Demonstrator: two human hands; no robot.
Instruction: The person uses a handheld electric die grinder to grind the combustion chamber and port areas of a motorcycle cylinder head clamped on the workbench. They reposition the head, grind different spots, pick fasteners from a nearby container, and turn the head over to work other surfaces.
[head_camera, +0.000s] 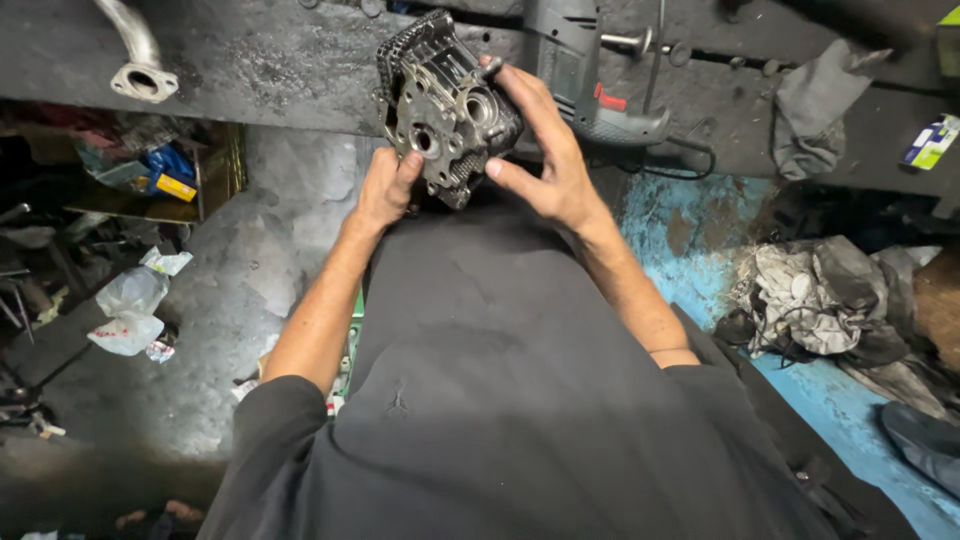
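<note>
Upper centre: your left hand (385, 190) and right hand (545, 150) both clasp the dark grey ribbed cast-metal housing (445, 105) | bored face toward you | long axis upper-left to lower-right.

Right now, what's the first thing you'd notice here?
A chunky grey metal engine casing, full of round holes, held up at top centre in front of the dark workbench. The left hand grips it from below and the right hand wraps its side. Behind it on the bench lies a grey power tool.
</note>
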